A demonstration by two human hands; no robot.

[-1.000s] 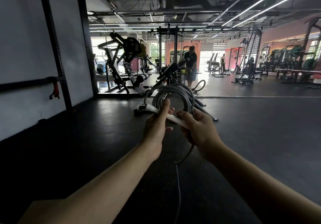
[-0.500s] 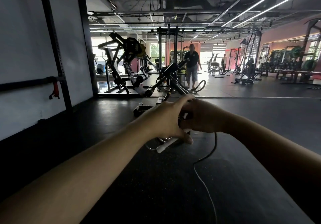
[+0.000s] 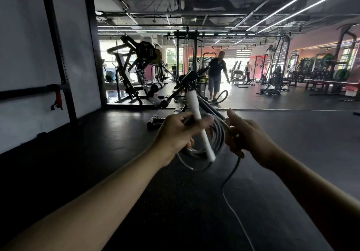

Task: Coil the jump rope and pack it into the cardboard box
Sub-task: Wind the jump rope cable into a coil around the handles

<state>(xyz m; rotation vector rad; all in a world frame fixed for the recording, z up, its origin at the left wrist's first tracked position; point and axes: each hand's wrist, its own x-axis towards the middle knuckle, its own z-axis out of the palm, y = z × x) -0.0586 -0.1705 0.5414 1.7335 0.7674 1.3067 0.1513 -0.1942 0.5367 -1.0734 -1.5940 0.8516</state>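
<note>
While the left hand [image 3: 176, 134] is clamping handle [image 3: 196, 122] and coil [image 3: 212, 145], now raised upright, the right hand [image 3: 248, 136] is gripping loose rope [image 3: 231, 174]; coiling is continuing.

Open floor [image 3: 292, 153] right — gym machines [image 3: 140, 79] (ahead-left) block passage.

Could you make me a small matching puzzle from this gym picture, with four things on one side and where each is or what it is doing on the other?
Things:
1. left hand
2. right hand
3. white handle
4. loose rope tail

States:
A. hangs down to the floor
B. sticks up above the coil
C. grips coil and handle together
D. pinches the rope beside the coil

Pairs: 1-C, 2-D, 3-B, 4-A
</note>
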